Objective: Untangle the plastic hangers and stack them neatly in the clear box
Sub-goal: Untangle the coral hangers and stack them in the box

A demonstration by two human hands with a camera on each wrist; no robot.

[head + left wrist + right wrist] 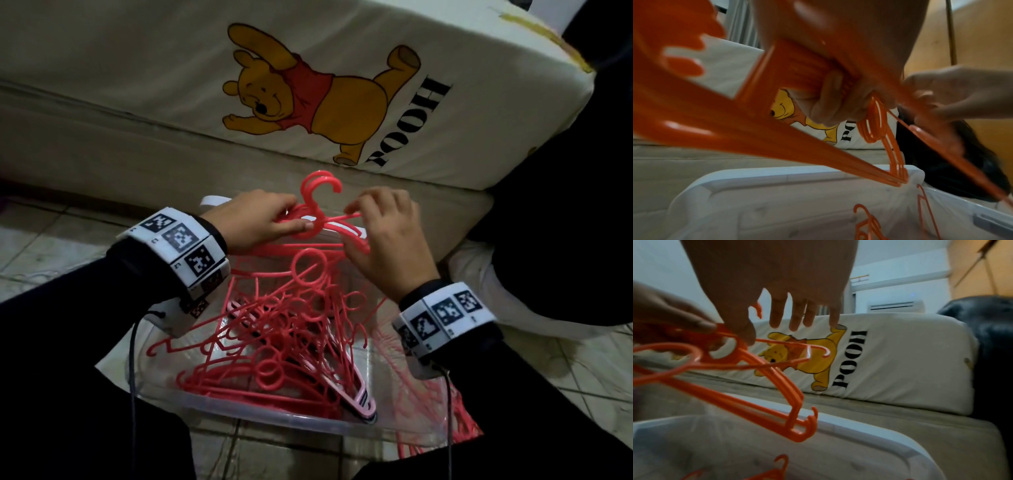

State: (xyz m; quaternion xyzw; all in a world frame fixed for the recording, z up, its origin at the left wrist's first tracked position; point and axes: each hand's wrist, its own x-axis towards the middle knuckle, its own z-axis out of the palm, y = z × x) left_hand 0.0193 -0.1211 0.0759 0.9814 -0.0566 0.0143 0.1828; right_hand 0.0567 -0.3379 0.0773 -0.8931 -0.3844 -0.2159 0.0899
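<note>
the left hand (255, 219) grips a small bunch (320, 219) of red hangers by their necks, thumb across the front and fingers curled behind, hooks pointing up and away at the far edge of the box (274, 416). the right hand (383, 236) is partly closed: its thumb and forefinger pinch a thin arm of the same bunch just right of the necks, while in the right wrist view the other fingers hang straight and hold nothing.

the step in hand looks like squaring up this bunch before it goes down. to do it well, the left hand should keep the necks pressed flat together while the right hand slides along the arms and tucks any stray one in line, so hooks nest and all face one way. then lower the bunch flat, not end-first.

the tangle (287, 339) of red hangers fills the middle and near part of the box, rings and hooks crossed every way, with a pink hanger (363, 399) at the near right corner. more red hangers (442, 404) lie outside the box on the right. that tangle is the obstacle: it leaves little flat room for a neat stack, and dangling arms could snag its loops. a printed mattress (445, 102) stands close beyond, on the tiled floor (44, 246).
</note>
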